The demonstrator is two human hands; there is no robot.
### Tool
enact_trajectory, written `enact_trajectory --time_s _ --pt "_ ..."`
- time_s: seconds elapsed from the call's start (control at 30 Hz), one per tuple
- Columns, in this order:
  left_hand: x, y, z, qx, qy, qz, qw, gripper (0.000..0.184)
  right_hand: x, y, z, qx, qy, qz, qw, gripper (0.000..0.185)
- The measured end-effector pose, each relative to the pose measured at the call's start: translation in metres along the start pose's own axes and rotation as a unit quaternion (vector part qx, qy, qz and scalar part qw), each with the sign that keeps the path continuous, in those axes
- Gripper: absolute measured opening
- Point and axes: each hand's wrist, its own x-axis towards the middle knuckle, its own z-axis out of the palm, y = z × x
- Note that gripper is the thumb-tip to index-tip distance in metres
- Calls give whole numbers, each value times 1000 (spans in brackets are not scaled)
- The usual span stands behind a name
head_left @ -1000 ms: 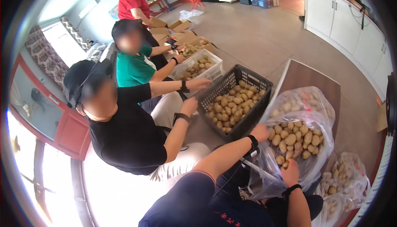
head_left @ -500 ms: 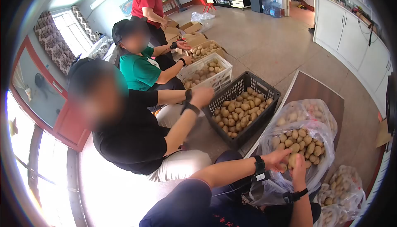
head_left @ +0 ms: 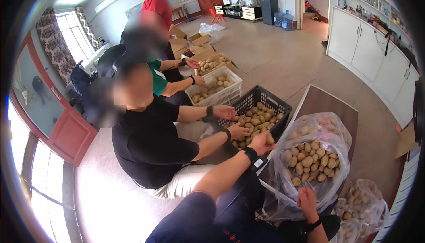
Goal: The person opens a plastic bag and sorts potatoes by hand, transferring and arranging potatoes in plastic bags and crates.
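Observation:
My left hand (head_left: 260, 144) is closed on a potato (head_left: 270, 139) at the near right edge of a black slatted crate (head_left: 284, 106), which holds many potatoes (head_left: 261, 120). Lower right, my right hand (head_left: 307, 202) has its fingers curled in beside the near rim of an open clear plastic bag (head_left: 283, 190). What those fingers hold, if anything, is hidden. Loose potatoes (head_left: 312, 161) fill the bag's mouth. Both my wrists wear dark bands.
A co-worker in black reaches with both hands (head_left: 239, 131) into the black crate's left side. Beyond are a white crate (head_left: 228, 93), a cardboard box (head_left: 226, 59) and two more people. The bag stands on a brown board (head_left: 325, 99); more bagged potatoes (head_left: 365, 201) lie at right.
My left hand has left the bag and moved up-left to the black crate with a potato. My right hand has drawn back towards me. The co-worker's hands have lowered into the crate.

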Motion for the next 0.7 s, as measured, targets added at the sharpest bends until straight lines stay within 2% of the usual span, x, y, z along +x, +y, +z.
enact_trajectory --time_s 0.03,0.07,0.1,0.17,0.2,0.27,0.33,0.37,0.43,0.47,0.5,0.53,0.57,0.6,0.63,0.67,0.7 --pt "0 9 -3 0 57 4 998 29 -11 -6 -3 1 5 -4 1000 13" --pt "-2 15 -6 3 51 5 999 29 -26 -14 -8 30 19 29 999 13" --pt "11 14 -22 -10 77 44 996 26 -42 -19 -13 60 33 62 996 14" --pt "42 12 -58 -21 96 84 992 23 -60 -18 -35 63 79 56 993 15" --pt "57 8 -79 132 58 177 974 22 -67 -13 -48 66 118 53 989 18" --pt "58 10 -96 280 15 271 921 22 -78 7 -79 64 224 -16 972 17" --pt "47 22 -94 147 -47 197 968 24 -83 21 -121 51 341 -63 937 16" --pt "38 22 -89 148 -49 196 968 24 -89 26 -138 52 343 -62 936 16" --pt "5 20 -69 60 -17 73 995 27 -97 36 -169 34 481 -101 870 16" --pt "-18 19 -58 16 -1 12 1000 29 -101 60 -190 34 482 -101 870 16" --pt "-52 17 -48 75 -52 -2 996 29 -106 88 -207 -5 459 -57 887 17" --pt "-84 16 -39 125 -60 -44 989 28 -111 116 -224 -48 432 -15 901 18" --pt "-105 3 -47 165 -95 -27 981 27 -115 133 -221 -122 382 25 916 18" --pt "-121 -14 -65 231 -146 100 957 27 -112 143 -204 -198 326 50 923 18" --pt "-139 -17 -72 367 -101 149 913 29 -109 149 -181 -260 280 59 922 18" --pt "-161 -21 -87 478 -60 146 864 34 -107 159 -155 -308 241 58 918 18" --pt "-160 -32 -120 587 -64 234 772 41 -111 158 -128 -347 218 60 910 17"
